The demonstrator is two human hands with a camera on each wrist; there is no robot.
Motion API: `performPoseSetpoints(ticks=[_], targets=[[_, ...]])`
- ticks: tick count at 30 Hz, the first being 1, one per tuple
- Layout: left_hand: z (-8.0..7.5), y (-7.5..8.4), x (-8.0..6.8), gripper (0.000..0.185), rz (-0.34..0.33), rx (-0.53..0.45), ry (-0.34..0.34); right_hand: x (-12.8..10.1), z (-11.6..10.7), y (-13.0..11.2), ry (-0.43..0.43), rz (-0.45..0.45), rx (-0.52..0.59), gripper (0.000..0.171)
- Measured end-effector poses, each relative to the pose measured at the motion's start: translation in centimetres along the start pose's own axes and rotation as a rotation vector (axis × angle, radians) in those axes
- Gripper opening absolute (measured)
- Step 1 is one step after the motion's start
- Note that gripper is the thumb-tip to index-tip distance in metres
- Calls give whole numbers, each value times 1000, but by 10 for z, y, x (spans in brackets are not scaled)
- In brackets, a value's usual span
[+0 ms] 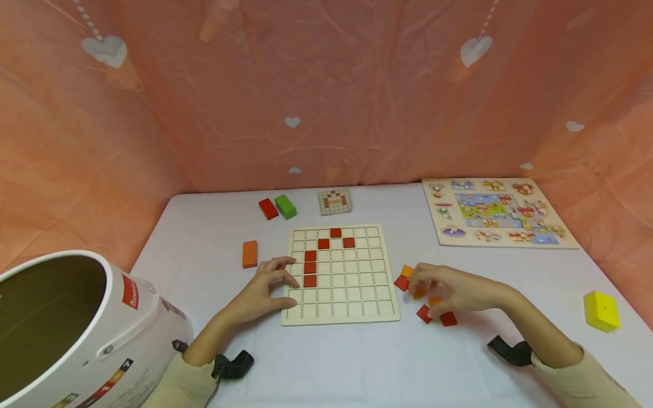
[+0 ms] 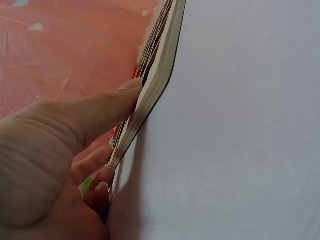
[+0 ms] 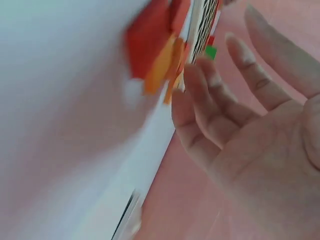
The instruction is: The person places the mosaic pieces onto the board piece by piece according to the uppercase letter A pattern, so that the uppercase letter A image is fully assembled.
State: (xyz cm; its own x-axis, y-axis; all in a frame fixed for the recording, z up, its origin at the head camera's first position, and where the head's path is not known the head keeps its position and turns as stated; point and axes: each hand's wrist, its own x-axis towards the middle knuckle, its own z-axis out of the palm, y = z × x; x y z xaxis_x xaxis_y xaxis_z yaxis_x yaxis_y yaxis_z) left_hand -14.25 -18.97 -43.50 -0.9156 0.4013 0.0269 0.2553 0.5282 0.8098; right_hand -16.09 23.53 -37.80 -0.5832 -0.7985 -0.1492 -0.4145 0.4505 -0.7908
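Note:
A pale square grid board (image 1: 352, 280) lies on the white table, with several red square tiles (image 1: 310, 267) set in its cells. My left hand (image 1: 257, 294) rests at the board's left edge, fingers spread over the outer cells. In the left wrist view, the thumb (image 2: 107, 107) lies along the rim. To the right of the board, my right hand (image 1: 456, 286) hovers low over a loose group of red tiles (image 1: 424, 314) and orange tiles (image 1: 407, 271), partly hiding them. The right wrist view shows its fingers (image 3: 200, 100) loosely bent, holding nothing, close to these tiles.
Behind the board lies a small pattern card (image 1: 335, 201), left of it a green block (image 1: 285, 207) and a red block (image 1: 268, 209). An orange block (image 1: 250, 254) sits farther left. A white bucket (image 1: 153, 317), picture puzzle (image 1: 446, 224) and yellow block (image 1: 602, 311) flank the workspace.

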Motion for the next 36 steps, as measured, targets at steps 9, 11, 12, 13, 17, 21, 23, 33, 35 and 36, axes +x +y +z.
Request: performPoseSetpoints(ticks=[9, 11, 12, 13, 17, 21, 23, 33, 35, 36], targets=[[-2, -1, 0, 23, 15, 4, 2, -44, 11, 21, 98, -30, 16, 23], [-2, -1, 0, 23, 22, 5, 6, -46, 14, 23, 123, -44, -7, 25], [-2, -1, 0, 23, 22, 3, 7, -46, 16, 23, 131, -48, -19, 26], [-2, -1, 0, 23, 24, 4, 7, -46, 17, 23, 140, -47, -30, 27], [-1, -1, 0, 21, 25, 14, 4, -48, 20, 24, 170, -31, -73, 30], [-1, -1, -1, 21, 21, 12, -1, -48, 21, 24, 184, -7, -95, 32], [-2, 0, -1, 21, 22, 10, -2, -48, 21, 25, 183, -3, -94, 32], [-1, 0, -1, 21, 21, 8, 1, -49, 22, 21, 153, 22, -47, 33], [-2, -1, -1, 22, 21, 8, 0, -48, 21, 21, 151, 12, -48, 32], [-2, -1, -1, 22, 19, 9, 0, -47, 21, 21, 150, 4, -46, 31]])
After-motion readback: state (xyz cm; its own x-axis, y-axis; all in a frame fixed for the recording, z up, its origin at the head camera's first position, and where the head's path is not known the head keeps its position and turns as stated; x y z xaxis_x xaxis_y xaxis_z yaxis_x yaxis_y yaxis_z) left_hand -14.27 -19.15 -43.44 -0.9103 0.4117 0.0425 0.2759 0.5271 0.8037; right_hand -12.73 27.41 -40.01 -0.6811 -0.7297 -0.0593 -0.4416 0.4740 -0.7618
